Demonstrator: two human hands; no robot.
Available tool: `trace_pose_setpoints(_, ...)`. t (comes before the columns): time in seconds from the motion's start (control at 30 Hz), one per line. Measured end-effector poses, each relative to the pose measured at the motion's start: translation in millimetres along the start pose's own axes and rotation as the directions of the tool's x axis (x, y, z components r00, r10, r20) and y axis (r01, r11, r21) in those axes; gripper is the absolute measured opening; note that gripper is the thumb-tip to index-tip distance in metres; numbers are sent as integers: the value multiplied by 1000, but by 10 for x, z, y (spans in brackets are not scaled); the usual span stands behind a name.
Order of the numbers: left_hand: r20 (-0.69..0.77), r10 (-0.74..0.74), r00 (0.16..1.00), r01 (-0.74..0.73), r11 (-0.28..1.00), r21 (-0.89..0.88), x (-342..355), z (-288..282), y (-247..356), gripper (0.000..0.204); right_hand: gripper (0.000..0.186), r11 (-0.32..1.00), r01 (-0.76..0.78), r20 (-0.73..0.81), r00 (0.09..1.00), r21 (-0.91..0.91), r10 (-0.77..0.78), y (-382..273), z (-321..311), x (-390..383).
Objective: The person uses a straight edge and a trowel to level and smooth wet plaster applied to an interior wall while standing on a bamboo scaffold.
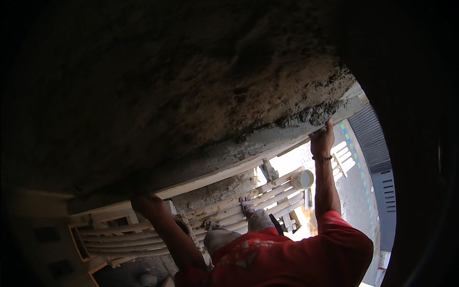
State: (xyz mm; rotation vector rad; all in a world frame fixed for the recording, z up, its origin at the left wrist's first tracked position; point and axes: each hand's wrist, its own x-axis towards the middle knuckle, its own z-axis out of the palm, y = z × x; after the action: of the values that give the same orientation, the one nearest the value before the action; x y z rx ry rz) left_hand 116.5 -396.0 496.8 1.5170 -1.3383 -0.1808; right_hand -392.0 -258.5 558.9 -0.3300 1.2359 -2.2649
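Note:
A long straight board [263, 143], smeared with grey mortar, runs diagonally along a rough, dark plastered surface [201, 95]. My right hand [322, 136] is closed on the board's lower edge toward its right end. A lumpy ridge of wet mortar [311, 115] lies along the board just above that hand. My left hand [148, 205] is in shadow at the board's underside farther left, its fingers mostly hidden.
Below me, my sandalled feet [246, 205] stand on a scaffold of long poles [282, 201]. A white bucket [302, 179] stands on it at the right. A drop to a paved surface [361, 201] and corrugated roofing [367, 136] show at right; a wall [38, 215] is at left.

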Motion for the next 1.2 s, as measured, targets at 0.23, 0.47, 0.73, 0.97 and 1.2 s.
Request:
trace_pose_setpoints(0.23,59,245,968,-247,879,407,473,-488,-608,43,32,998,-34,-55,998,53,37,711,561,-681)
trace_pose_setpoints(0.47,-6,128,992,-115,906,408,923,-855,-1353,31,37,986,-134,-53,989,99,140,1159,876,-1228)
trace_pose_setpoints(0.73,83,177,981,-194,940,282,885,-872,-986,29,26,998,-1,-61,998,69,5,750,820,-867)
trace_pose_setpoints(0.97,131,-669,731,430,303,-851,692,-426,549,26,36,991,72,8,997,111,-74,1,874,-570)
trace_pose_setpoints(1.2,185,-576,796,392,259,-883,557,-539,1191,24,38,631,518,109,815,-577,-569,-540,263,351)
